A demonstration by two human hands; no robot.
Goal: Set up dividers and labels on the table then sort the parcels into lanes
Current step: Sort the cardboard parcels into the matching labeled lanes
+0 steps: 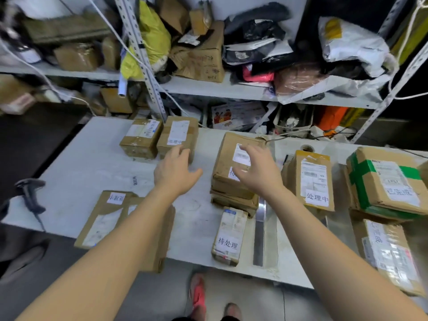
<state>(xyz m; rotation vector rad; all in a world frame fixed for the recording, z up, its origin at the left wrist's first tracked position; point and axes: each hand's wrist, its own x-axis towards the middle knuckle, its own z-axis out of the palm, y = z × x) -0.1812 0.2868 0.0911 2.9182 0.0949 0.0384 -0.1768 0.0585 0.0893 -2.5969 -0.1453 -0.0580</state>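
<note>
Reaching over the white table (81, 163), both hands are open and hold nothing. The left hand (176, 169) spreads its fingers just before the far box (178, 135). The right hand (257, 170) splays above the middle stack (231, 179) (whether it touches cannot be told). Two boxes sit side by side at the far left, the other being the taped box (141, 137). One flat parcel (104, 218) lies under the left forearm. One small parcel (229, 237) lies before the stack, beside one metal divider strip (259, 237). Three labelled boxes lie right of the strip. A black scanner (30, 195) rests at the left edge, and shelves (231, 89) stand behind.
</note>
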